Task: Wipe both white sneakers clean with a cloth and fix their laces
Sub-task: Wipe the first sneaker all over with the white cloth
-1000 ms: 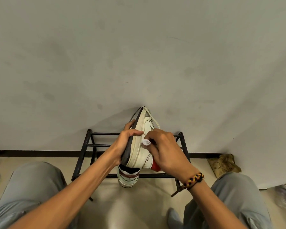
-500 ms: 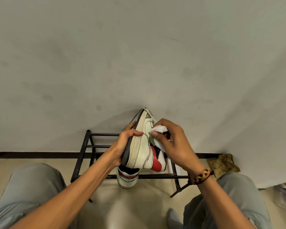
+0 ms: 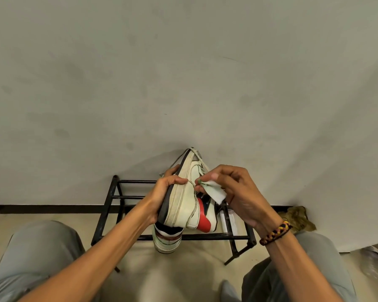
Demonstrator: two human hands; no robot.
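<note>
Left hand [image 3: 165, 190] is gripping the sneaker [image 3: 183, 201] by its sole, toe pointing away; right hand [image 3: 234, 190] is pinching the cloth [image 3: 214, 191] just beside, possibly touching, its side.

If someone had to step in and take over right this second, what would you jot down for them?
Left hand: grips the held sneaker by its sole, tipped on its side above the black rack.
Right hand: pinches the white cloth at the sneaker's side panel.
Second sneaker: stands on the floor under the held one, at the rack's front bar.
Done: cannot be judged; the held sneaker's rubber edge looks yellowish.
Left: finish wiping this sneaker, wipe the second, then fix the laces; a loose lace shows at the held sneaker's far end.
</note>
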